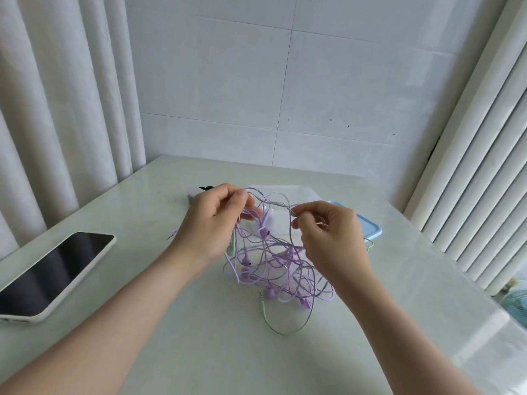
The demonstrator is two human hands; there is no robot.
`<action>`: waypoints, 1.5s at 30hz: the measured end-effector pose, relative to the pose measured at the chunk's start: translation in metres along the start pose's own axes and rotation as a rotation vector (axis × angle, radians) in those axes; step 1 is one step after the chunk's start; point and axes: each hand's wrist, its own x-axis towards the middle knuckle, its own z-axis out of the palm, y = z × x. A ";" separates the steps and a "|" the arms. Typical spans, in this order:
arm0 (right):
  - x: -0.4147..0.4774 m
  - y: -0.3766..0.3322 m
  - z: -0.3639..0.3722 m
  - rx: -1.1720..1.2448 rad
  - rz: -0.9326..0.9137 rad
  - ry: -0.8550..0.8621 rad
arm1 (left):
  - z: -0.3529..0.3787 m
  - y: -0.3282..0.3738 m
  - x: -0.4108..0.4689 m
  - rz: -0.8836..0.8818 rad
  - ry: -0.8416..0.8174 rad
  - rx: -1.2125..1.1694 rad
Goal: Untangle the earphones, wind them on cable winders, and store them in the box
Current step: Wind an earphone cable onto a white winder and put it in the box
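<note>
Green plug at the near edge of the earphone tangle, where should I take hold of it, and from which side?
Pinch the green plug by its barrel, coming from above on the near side. It lies flat on the table, with its barrel sticking out of the tangle. Its cord loops off toward you, so nothing crosses it there.
</note>
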 end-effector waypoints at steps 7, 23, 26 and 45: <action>-0.002 -0.005 -0.004 0.013 -0.060 -0.016 | -0.002 0.000 0.001 -0.057 -0.043 -0.033; 0.010 -0.006 -0.006 0.643 0.274 0.254 | -0.006 0.001 0.000 -0.113 -0.088 0.199; 0.009 -0.009 -0.004 0.880 0.314 0.244 | -0.005 0.003 -0.003 -0.121 -0.179 0.212; 0.005 -0.015 -0.013 0.674 0.329 0.354 | -0.010 0.006 -0.001 -0.253 -0.283 -0.076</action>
